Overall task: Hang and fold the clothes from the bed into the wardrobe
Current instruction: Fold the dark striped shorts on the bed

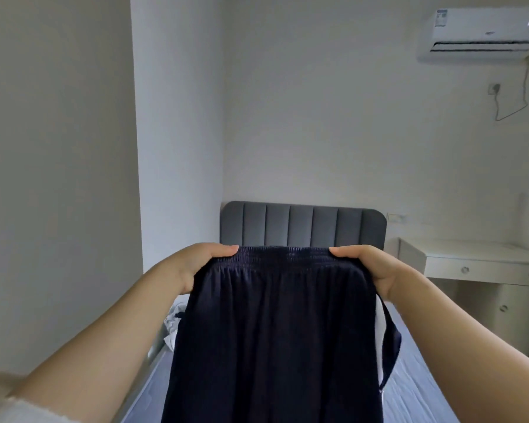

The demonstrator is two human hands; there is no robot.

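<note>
A dark navy garment [272, 331] with an elastic waistband hangs in front of me, held up over the bed [416, 389]. My left hand [196, 264] grips the waistband's left end, thumb on top. My right hand [370, 267] grips the right end the same way. The fabric drops straight down and out of the bottom of the view. A navy strap or loop [390, 340] dangles from its right side. The wardrobe is not in view.
A grey padded headboard [303, 224] stands against the far wall. Crumpled white cloth [173, 325] lies at the bed's left edge. A white desk with drawers [486, 270] is on the right. An air conditioner [483, 32] hangs high up. A wall stands close on the left.
</note>
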